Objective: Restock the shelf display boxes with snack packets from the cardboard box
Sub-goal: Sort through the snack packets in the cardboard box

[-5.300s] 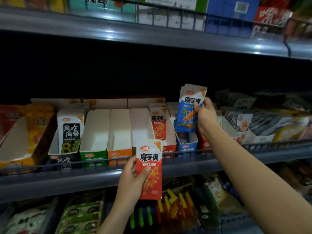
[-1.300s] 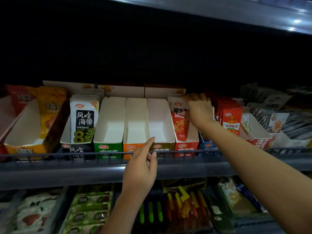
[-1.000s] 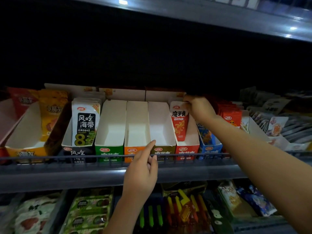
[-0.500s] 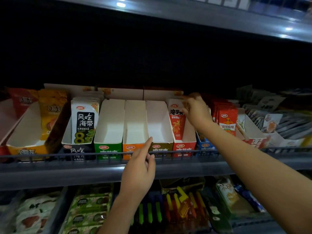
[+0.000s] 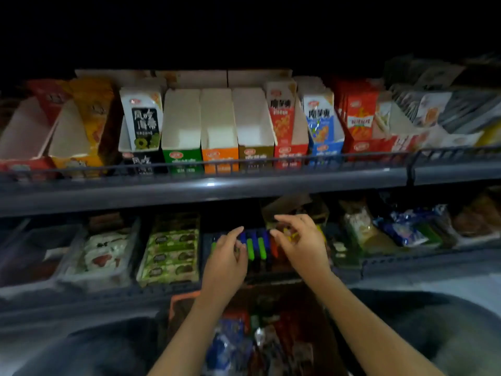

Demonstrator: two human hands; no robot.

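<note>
A row of display boxes stands on the upper shelf. The green box, orange box and brown box show bare white insides. A red packet stands in the red box, a blue packet in the blue box. My left hand and my right hand hover below that shelf, fingers loosely spread, holding nothing. Under my arms a cardboard box holds mixed snack packets.
A black-and-white seaweed packet stands left of the green box. Orange packets lean at far left, red packets and grey packets at right. The lower shelf holds green bars and coloured sticks.
My right hand has left the red packet in its box and dropped below the upper shelf. My left hand has also lowered. The view has tilted down, bringing the cardboard box into sight.
</note>
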